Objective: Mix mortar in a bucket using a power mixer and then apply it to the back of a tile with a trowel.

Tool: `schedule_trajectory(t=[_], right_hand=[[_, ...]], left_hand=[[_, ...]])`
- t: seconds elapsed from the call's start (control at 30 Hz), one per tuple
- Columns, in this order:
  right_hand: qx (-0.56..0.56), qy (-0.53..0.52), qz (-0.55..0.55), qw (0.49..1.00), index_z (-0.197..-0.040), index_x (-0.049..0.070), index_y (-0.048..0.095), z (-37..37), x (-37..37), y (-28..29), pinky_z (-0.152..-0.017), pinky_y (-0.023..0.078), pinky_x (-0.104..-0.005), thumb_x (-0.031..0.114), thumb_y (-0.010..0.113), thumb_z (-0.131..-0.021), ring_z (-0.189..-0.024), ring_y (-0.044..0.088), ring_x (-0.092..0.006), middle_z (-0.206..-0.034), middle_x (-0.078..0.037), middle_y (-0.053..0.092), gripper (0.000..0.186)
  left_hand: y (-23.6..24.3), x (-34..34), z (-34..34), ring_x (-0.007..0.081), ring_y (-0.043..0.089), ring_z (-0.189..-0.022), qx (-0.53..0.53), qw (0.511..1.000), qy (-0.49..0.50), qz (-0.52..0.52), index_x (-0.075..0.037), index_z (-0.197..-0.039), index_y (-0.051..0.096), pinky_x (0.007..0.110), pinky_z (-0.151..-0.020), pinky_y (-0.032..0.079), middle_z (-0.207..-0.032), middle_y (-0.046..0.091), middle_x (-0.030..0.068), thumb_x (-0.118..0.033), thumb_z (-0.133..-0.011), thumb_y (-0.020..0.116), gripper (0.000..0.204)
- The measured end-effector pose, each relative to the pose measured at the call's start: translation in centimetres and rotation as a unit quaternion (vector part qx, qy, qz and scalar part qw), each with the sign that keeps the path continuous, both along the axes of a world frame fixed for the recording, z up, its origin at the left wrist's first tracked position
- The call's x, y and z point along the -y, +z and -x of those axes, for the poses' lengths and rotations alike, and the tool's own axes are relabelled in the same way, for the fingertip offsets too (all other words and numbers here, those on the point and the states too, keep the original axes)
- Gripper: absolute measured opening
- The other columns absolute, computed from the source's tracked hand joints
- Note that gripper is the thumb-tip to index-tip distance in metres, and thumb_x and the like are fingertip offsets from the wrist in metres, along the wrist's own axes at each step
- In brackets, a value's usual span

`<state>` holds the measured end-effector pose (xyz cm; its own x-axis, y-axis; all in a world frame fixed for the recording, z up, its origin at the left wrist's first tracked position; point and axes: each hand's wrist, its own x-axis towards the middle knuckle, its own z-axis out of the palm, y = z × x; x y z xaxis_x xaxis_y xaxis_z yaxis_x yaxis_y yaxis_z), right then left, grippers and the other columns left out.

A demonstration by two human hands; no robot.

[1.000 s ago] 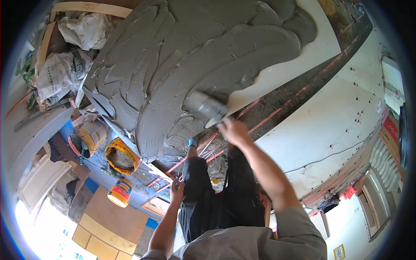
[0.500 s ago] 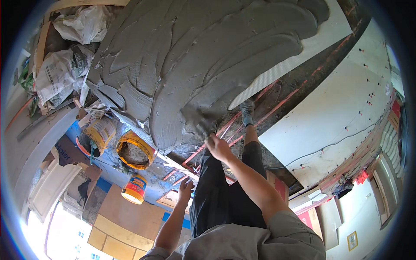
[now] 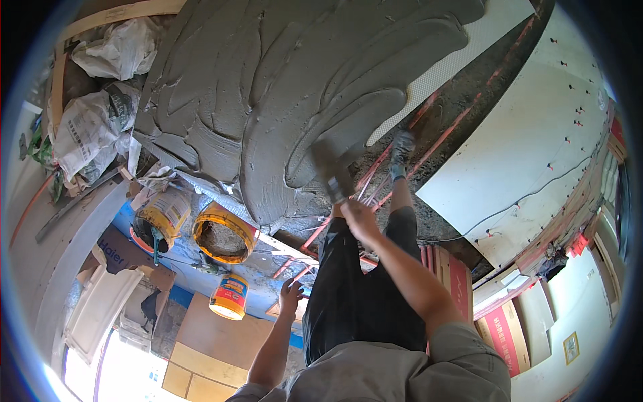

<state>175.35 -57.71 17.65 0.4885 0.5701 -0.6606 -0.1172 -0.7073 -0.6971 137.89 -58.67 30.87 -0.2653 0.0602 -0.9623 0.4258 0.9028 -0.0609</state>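
Your trowel (image 3: 330, 171) lies blade-flat in the wet grey mortar (image 3: 281, 87) spread over the big white tile (image 3: 462, 60), near its lower edge; it's a stiff tool dragging through heavy, sticky paste, so I'd judge the handle the place to grip. Your right hand (image 3: 360, 218) is closed around that handle. Your left hand (image 3: 291, 292) hangs loosely open and empty, near the orange buckets (image 3: 223, 231).

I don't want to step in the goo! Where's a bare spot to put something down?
Bare spots: the white tile corner beside the grey mortar, and the pale tiles right of the dirt strip. Crowded: buckets and bags on the left. The right hand holds the trowel.
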Motion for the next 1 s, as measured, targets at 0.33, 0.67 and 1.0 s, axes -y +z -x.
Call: schedule_trajectory(t=[0.33, 0.67, 1.0], right_hand=[[0.257, 0.049, -0.029, 0.965, -0.105, 0.012, 0.067, -5.6, 3.5, -4.9, -0.058, 0.055, -0.0527, 0.038, 0.072, -0.102, -0.068, 0.071, -0.0407, -0.08, -0.017, 0.071, 0.026], [-0.081, -0.379, -0.074, 0.919, -0.097, 0.011, 0.059, -23.6, -0.2, -4.9, -0.044, 0.04, -0.0266, 0.042, 0.065, -0.109, -0.05, 0.048, -0.0064, -0.067, 0.004, 0.051, 0.033], [-0.081, -0.426, 0.027, 0.901, -0.114, 0.013, 0.065, -22.9, 1.4, -3.8, -0.041, 0.04, -0.0286, 0.054, 0.06, -0.107, -0.048, 0.049, -0.0105, -0.069, 0.002, 0.053, 0.042]], left_hand=[[1.5, 0.2, -1.7, 0.0282, 0.072, -0.115, 0.003, 0.999, -0.049, 0.006, -0.006, -0.156, 0.045, 0.041, -0.092, 0.058, -0.131, 0.069, 0.0164, -0.035, -0.107, 0.067, 0.061], [0.7, 1.4, -5.6, 0.0281, 0.07, -0.115, 0.023, 0.997, -0.065, 0.015, -0.004, -0.158, 0.044, 0.042, -0.094, 0.058, -0.134, 0.067, 0.0181, -0.035, -0.105, 0.066, 0.065], [1.3, 2.1, -2.9, 0.0243, 0.072, -0.107, 0.013, 1.0, -0.016, -0.008, -0.005, -0.156, 0.047, 0.036, -0.081, 0.059, -0.126, 0.071, 0.0134, -0.033, -0.103, 0.07, 0.064]])
